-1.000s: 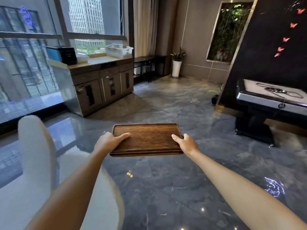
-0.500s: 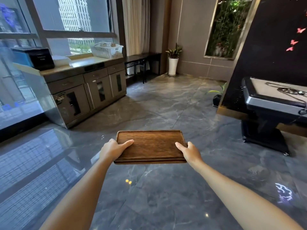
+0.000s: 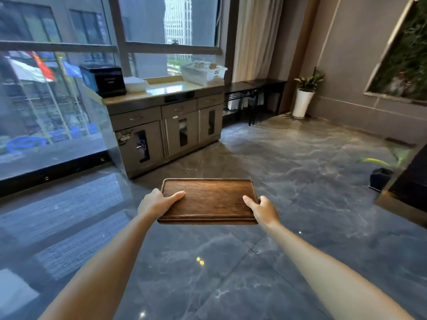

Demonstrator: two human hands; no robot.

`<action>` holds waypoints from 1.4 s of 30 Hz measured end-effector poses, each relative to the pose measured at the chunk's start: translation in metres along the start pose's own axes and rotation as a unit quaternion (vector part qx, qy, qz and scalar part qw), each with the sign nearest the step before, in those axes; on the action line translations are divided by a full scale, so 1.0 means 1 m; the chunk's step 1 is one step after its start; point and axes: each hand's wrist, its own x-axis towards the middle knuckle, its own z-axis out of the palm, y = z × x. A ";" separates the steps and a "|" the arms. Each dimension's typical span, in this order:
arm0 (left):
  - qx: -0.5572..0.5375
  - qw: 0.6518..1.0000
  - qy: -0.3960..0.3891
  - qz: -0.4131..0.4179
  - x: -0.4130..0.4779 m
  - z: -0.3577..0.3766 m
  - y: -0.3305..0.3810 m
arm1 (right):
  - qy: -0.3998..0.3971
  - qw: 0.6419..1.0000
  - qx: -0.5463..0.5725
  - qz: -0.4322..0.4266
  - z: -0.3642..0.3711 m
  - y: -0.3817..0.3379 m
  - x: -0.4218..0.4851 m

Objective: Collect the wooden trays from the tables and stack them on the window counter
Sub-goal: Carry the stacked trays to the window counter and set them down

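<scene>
Person stands on the dark marble floor (image 3: 288, 181), both bare arms stretched forward. The wooden trays (image 3: 208, 199) are carried level out in front, over the floor, well apart from the window counter (image 3: 161, 91) ahead; the near edge shows two stacked layers, so there seem to be two, one on the other. Left hand (image 3: 154, 203) grips the stack at its left edge, thumb laid flat on the top surface, fingers hidden beneath. Right hand (image 3: 263, 209) grips the right edge the same way, thumb on top, the rest curled under. Counter runs below the window, a pale polished top over grey cabinet doors with narrow glass panes. At the counter's left end sits a black box-shaped appliance (image 3: 104, 80), with a stack of white items (image 3: 136, 84) just beside it; what they are cannot be told. At the counter's right end rests a white basket (image 3: 203, 71), its contents too small to make out. The middle stretch of the counter top is bare and glossy. Beyond the right end stands a dark low bench (image 3: 254, 88), then a potted plant (image 3: 305, 95) in a tall white pot near the far wall.
</scene>
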 end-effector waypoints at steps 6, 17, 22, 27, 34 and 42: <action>0.027 0.999 0.023 -0.019 0.157 -0.008 0.015 | -0.032 0.999 0.003 -0.018 0.062 -0.052 0.156; 0.040 0.996 0.075 -0.040 0.429 -0.073 0.094 | -0.065 0.996 0.017 -0.053 0.134 -0.192 0.427; 0.038 0.994 0.080 -0.070 0.537 -0.061 0.113 | -0.098 0.993 0.001 -0.061 0.172 -0.217 0.550; 0.032 0.991 0.090 -0.090 0.661 -0.057 0.146 | -0.126 0.989 -0.003 -0.076 0.205 -0.251 0.683; 0.014 0.984 0.134 -0.115 0.836 -0.070 0.213 | -0.157 0.981 -0.015 -0.112 0.230 -0.338 0.878; 0.020 0.977 0.149 -0.154 1.014 -0.083 0.238 | -0.198 0.975 -0.009 -0.105 0.301 -0.391 1.050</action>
